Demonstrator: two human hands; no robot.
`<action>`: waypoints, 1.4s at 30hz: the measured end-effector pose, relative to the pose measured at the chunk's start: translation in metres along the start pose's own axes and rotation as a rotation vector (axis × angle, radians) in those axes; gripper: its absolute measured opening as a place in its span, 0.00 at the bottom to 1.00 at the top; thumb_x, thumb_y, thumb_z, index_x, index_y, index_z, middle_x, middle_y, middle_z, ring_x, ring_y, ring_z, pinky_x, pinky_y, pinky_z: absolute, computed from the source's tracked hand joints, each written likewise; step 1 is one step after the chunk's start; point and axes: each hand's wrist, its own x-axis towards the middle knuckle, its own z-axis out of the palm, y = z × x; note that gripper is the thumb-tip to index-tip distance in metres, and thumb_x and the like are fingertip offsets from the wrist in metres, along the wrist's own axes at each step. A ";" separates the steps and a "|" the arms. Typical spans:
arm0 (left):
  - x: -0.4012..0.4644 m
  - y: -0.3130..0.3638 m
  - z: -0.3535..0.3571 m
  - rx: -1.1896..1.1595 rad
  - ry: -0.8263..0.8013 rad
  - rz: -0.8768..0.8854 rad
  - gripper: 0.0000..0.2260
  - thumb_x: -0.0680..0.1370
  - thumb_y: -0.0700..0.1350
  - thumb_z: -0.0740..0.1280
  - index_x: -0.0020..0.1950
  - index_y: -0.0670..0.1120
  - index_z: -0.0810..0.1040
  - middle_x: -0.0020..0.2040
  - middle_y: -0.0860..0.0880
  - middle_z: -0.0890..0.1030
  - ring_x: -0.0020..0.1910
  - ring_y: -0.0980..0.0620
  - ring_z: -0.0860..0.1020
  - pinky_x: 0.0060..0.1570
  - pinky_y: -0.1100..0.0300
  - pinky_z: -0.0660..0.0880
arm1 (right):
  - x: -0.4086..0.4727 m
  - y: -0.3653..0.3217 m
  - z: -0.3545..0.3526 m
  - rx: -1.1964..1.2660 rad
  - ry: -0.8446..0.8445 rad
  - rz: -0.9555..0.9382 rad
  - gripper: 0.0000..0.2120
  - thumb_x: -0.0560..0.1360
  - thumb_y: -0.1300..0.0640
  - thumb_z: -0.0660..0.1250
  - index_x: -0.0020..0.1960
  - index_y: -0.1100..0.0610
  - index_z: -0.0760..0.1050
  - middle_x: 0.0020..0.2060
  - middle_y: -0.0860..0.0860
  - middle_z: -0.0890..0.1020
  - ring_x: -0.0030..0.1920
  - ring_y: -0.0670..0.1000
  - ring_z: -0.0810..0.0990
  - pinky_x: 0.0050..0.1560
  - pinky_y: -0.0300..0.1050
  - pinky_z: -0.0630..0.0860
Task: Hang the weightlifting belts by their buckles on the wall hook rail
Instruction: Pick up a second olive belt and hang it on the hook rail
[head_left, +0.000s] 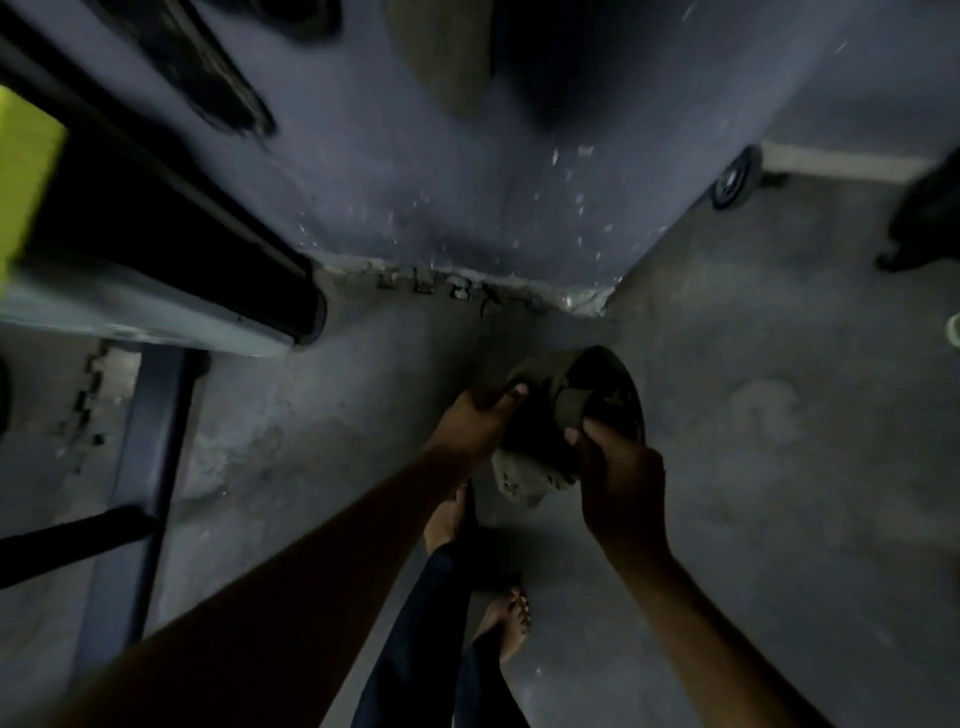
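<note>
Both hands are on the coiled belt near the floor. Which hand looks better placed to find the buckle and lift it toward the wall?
Probably the right hand: it grips the belt's rolled strap end. The left hand only holds the coil's outer edge. The buckle itself cannot be made out in this dim view.

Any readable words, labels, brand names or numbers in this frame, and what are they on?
None can be read. The rolled belt, held by the left hand and right hand, shows no legible marking; the frame is dark and blurred. The wheel by the wall shows no readable text.
</note>
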 end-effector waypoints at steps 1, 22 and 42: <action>-0.014 0.005 -0.001 0.013 0.004 0.040 0.35 0.66 0.76 0.67 0.54 0.48 0.83 0.53 0.45 0.85 0.55 0.45 0.83 0.60 0.47 0.80 | -0.007 -0.017 -0.017 -0.065 0.044 -0.050 0.15 0.84 0.53 0.62 0.39 0.47 0.71 0.32 0.42 0.73 0.33 0.39 0.72 0.37 0.25 0.64; -0.388 0.190 -0.066 -0.508 -0.020 0.431 0.12 0.82 0.49 0.68 0.57 0.44 0.85 0.56 0.45 0.87 0.56 0.47 0.85 0.60 0.51 0.79 | -0.099 -0.251 -0.245 0.662 -0.141 -0.096 0.24 0.79 0.43 0.69 0.38 0.62 0.73 0.34 0.54 0.73 0.37 0.49 0.72 0.42 0.47 0.68; -0.567 0.197 -0.173 -0.464 -0.112 0.875 0.19 0.84 0.55 0.63 0.66 0.43 0.81 0.62 0.41 0.84 0.65 0.43 0.81 0.69 0.45 0.73 | -0.160 -0.446 -0.295 0.708 0.082 -0.426 0.09 0.84 0.55 0.65 0.54 0.56 0.83 0.48 0.54 0.88 0.51 0.55 0.87 0.54 0.53 0.83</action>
